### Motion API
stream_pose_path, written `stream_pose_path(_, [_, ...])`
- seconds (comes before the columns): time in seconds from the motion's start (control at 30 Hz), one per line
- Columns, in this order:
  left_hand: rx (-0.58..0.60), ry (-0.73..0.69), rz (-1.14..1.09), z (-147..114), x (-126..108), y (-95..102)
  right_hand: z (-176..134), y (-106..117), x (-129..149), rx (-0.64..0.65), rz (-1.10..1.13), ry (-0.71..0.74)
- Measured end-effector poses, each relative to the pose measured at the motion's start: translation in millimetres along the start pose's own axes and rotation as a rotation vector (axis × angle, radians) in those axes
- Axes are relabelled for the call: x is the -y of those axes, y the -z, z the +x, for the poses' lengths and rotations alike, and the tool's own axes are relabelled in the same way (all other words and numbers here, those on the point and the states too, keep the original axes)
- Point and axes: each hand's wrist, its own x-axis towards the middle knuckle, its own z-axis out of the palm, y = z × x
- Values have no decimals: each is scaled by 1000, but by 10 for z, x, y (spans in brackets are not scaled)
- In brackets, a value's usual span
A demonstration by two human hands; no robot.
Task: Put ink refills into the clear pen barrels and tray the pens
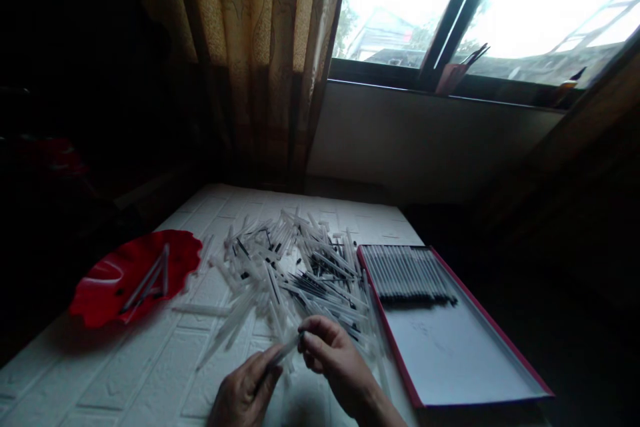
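Note:
At the near edge of the table, my left hand (247, 383) is closed around the barrel of a clear pen (286, 351). The fingertips of my right hand (334, 359) pinch a small black piece at the pen's upper end, which looks like an end plug or cap. Just beyond both hands spreads a loose pile of clear pen barrels (255, 277), mixed with dark refills (310, 285) and small black parts. To the right, a shallow box (465, 353) with a red rim holds a row of assembled pens (407, 272), black ends towards me.
A red wavy-edged plate (100, 280) with several pens on it stands at the left of the white brick-patterned table (120, 373). Behind are a patterned curtain (255, 40) and a window. A pink holder (451, 77) with thin sticks sits on the sill.

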Motion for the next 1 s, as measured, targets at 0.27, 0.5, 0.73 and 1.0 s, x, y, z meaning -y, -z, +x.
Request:
stream_pose_path(0.27, [-54, -52, 78, 3, -38, -19, -84, 75, 259, 66, -541, 250])
stream_pose_path(0.5, [-71, -77, 92, 41, -56, -5, -121, 107, 256, 16, -853, 437])
stream_pose_path(0.73, [-75, -112, 126, 44, -84, -14, -131, 134, 324, 77, -1112, 511])
stream_pose_path(1.0, [-37, -112, 120, 42, -94, -17, -167, 139, 407, 126, -1313, 452])
